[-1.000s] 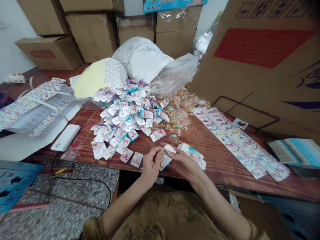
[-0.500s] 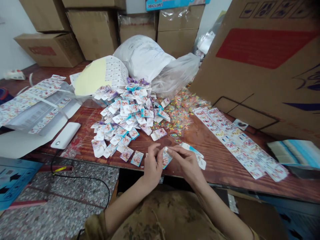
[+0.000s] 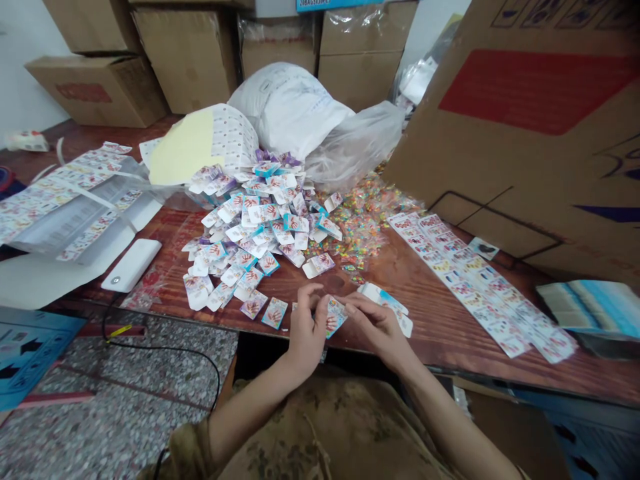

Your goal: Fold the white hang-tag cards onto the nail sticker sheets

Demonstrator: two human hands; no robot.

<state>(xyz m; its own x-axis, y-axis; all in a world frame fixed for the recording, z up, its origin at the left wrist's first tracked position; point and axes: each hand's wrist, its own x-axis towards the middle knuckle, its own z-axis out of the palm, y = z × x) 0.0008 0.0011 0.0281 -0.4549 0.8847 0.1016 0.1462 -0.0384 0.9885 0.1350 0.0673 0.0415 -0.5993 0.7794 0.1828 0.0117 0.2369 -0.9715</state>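
Note:
Between my hands, just over the table's front edge, is a small printed card box with a hand picture on it. My left hand is closed round its left side, thumb against the front. At its upper right corner, my right hand has thumb and fingers pinched together; its fingertips touch the box. Flat white-and-blue cartons lie just beyond my right hand. Ahead and to the left spreads a heap of similar small boxes, some with flaps up. Little clear packets with coloured bits lie right of the heap.
Sticker sheets lie to the right, beside a large cardboard box and a stack of flat cartons. On the left are a white power bank with a cable and more printed sheets. A white sack stands behind the heap.
My right fingertips have slid from the box's top edge towards its right corner, showing more of its front. My left hand keeps its hold. The view has shifted slightly.

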